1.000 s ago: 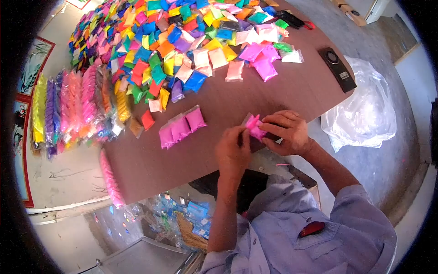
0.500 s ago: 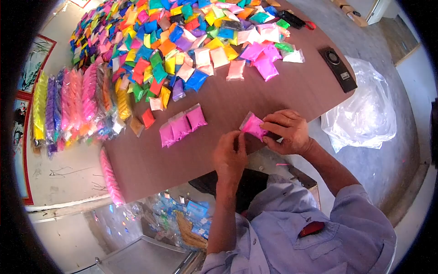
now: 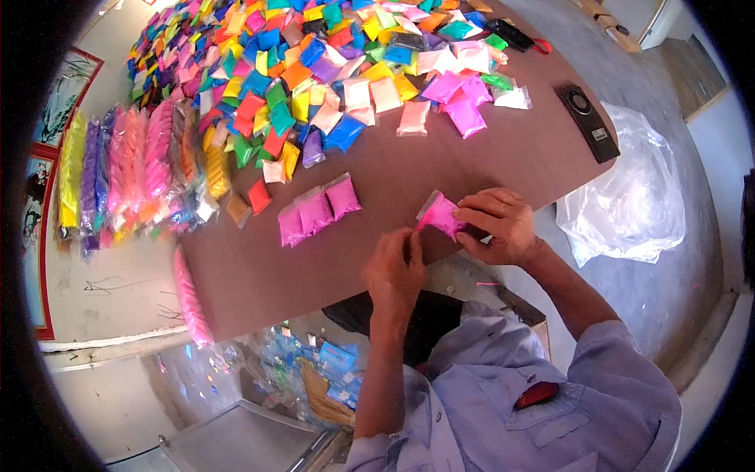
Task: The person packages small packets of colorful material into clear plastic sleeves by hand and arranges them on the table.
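Note:
Near the front edge of the brown table [image 3: 330, 271], a bright pink packet [image 3: 441, 215] with a clear seal strip is between my hands. My right hand [image 3: 499, 226] grips its right side between thumb and fingers. At its lower left corner, the fingertips of my left hand [image 3: 395, 267] pinch a thin bit of pink; that hand is slightly blurred. Three pink-magenta packets [image 3: 317, 210] lie side by side on the table, left of my hands.
A large heap of coloured packets [image 3: 299, 75] covers the table's far side. Long bagged bundles [image 3: 160, 149] stand at the left, and a pink twisted bundle [image 3: 191, 299] lies at the left edge. A black device [image 3: 587, 123] sits right, beside clear plastic [image 3: 629, 189] beyond the edge.
The packet between my hands has turned from crumpled to flatter, with its clear strip now showing. My left hand has moved slightly down and left. The whole view has shifted slightly.

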Tool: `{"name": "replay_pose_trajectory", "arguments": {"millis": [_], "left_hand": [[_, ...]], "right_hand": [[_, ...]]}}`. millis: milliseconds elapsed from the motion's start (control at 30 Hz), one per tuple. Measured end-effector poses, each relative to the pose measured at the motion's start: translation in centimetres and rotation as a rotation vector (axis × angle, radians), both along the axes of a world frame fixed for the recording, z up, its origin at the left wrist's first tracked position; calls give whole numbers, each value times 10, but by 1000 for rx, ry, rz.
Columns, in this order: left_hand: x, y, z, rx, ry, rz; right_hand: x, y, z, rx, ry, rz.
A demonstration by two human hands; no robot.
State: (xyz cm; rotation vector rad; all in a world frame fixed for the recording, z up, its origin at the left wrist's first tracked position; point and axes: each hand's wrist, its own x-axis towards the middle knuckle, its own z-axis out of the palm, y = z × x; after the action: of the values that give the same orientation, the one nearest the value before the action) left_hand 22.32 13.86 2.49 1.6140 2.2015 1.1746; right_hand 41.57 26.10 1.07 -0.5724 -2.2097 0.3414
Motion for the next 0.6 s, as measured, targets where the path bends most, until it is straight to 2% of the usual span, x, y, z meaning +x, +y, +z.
{"name": "replay_pose_trajectory", "arguments": {"millis": [100, 200, 400, 600], "left_hand": [[-8, 4, 2, -13, 77, 55], [-11, 3, 5, -28, 3, 97], [8, 5, 9, 28, -109, -49], [0, 13, 3, -10, -8, -29]], "right_hand": [[-1, 0, 1, -6, -31, -8], [0, 0, 1, -14, -14, -6], [0, 0, 0, -30, -20, 0], [-2, 1, 0, 3, -11, 15]]}}
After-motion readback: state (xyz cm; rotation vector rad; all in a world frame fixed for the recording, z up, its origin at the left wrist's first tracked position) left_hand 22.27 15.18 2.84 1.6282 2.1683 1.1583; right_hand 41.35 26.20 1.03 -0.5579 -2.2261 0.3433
